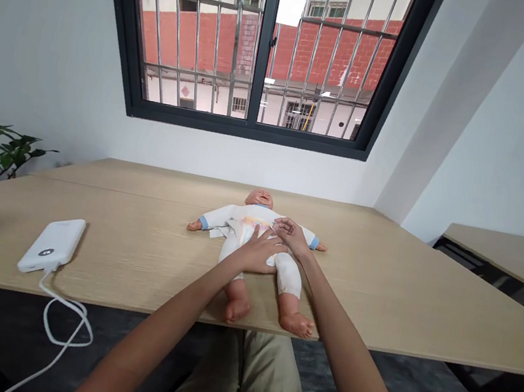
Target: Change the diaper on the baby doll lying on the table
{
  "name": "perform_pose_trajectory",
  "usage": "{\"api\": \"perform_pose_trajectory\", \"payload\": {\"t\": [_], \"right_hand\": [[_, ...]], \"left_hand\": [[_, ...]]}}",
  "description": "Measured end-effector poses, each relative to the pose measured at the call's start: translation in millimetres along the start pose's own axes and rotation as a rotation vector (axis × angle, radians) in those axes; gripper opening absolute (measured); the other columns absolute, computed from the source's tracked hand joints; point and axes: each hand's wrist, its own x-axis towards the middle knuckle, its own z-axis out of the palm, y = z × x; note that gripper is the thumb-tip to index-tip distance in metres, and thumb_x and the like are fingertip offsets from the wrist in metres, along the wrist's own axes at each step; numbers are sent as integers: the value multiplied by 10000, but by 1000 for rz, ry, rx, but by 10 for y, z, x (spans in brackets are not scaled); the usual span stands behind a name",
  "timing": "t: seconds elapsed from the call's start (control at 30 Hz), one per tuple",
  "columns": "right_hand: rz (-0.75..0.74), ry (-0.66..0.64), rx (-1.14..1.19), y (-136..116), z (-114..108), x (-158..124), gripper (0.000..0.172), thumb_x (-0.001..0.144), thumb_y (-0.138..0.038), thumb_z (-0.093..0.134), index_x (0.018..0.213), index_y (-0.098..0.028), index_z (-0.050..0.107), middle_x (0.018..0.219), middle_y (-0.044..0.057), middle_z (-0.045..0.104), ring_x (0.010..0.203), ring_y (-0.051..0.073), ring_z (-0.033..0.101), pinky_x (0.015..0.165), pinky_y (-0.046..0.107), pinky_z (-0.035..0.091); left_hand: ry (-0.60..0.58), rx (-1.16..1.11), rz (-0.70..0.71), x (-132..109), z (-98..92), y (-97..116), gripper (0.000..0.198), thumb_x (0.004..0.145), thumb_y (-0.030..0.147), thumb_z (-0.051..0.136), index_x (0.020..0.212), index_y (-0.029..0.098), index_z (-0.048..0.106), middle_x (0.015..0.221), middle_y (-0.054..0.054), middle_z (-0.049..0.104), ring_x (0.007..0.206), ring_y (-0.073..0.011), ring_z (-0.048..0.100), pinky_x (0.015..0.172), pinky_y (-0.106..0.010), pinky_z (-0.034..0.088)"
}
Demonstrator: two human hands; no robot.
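Laid face-up on a tabletop (134,249), a doll (260,214) is touched at the lap by the left hand (263,254), fingers spread; just beyond, whether anything is pinched by the right hand (293,236), fingers curled, cannot be told.

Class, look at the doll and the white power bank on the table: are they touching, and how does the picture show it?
Apart: in the head view, bare tabletop lies plainly between the doll and the white power bank.

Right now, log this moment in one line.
left hand: on doll; right hand: at doll's front; doll: face-up on table; power bank: cable attached
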Motion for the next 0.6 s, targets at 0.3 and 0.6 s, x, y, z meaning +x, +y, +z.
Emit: {"api": "perform_pose_trajectory", "payload": {"t": [0.3, 0.6], "right_hand": [[-29, 113, -14, 92, 63, 48, 436, 554, -355, 774, 905, -191, 575, 788, 16, 626, 715, 138, 602, 700, 284, 514], [-58, 105, 2, 176, -6, 86, 384, 479, -232, 761, 830, -210, 605, 758, 1, 619, 708, 147, 592, 699, 295, 494]], "left_hand": [[5, -20, 17, 18, 24, -8, 466, 812, 336, 595, 1267, 292, 502, 1392, -72, 488, 1369, -329, 293, 1095, -706, 121], [183, 7, -110, 29, 93, -17, 776, 705, 421, 700, 1352, 146, 370, 1410, -205, 403, 1333, -339, 348, 1127, -543, 237]]}}
